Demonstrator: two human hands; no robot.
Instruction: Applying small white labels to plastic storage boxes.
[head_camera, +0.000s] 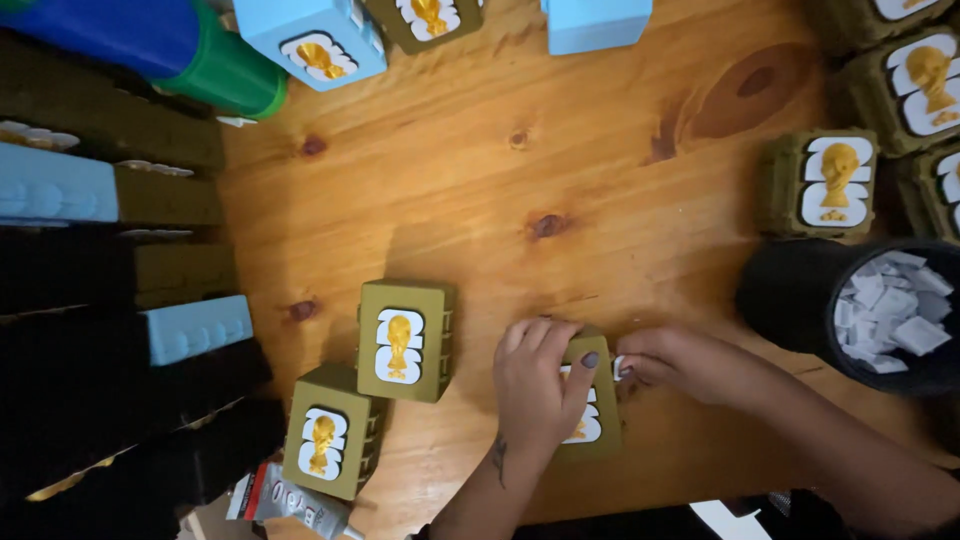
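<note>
left hand clasping olive box on counter | right hand pinching small white piece at box's top edge | black cup of white pieces nearby

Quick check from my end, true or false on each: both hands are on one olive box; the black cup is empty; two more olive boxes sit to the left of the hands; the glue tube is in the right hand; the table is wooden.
1. Both hands are on one olive box. True: the left hand covers the box and the right hand touches its edge.
2. The black cup is empty. False: the cup holds small white pieces.
3. Two more olive boxes sit left of the hands. True: one and another.
4. The glue tube is in the right hand. False: the tube lies at the table's near edge.
5. The table is wooden. True: the table shows grain and knots.
</note>
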